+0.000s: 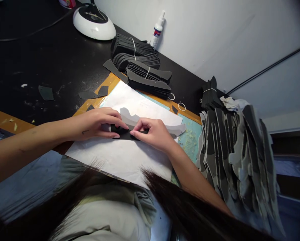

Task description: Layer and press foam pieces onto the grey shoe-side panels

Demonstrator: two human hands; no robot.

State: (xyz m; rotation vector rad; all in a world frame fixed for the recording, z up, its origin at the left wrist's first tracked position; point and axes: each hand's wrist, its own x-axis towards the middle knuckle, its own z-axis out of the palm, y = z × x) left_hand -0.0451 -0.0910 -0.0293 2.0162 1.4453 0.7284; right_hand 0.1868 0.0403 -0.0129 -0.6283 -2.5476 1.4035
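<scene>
A long curved piece with a pale grey edge (175, 129) lies across the white paper (99, 152), partly hidden under my hands. A black strip (125, 134) lies along its near side. My left hand (103, 123) holds the left part of the strip, thumb on the near side and fingers bent over the far side. With thumb and forefinger together, my right hand (153, 133) pinches the strip just right of the left fingertips. Whether the strip is joined to the grey piece I cannot tell.
Banded black bundles (150, 78) stand behind the paper, near a white spray bottle (157, 31) and a lamp base (94, 23). Small dark cutouts (45, 93) lie to the left. Many grey-and-black pieces (236, 144) stand in rows at the right. Loose hair hangs in front.
</scene>
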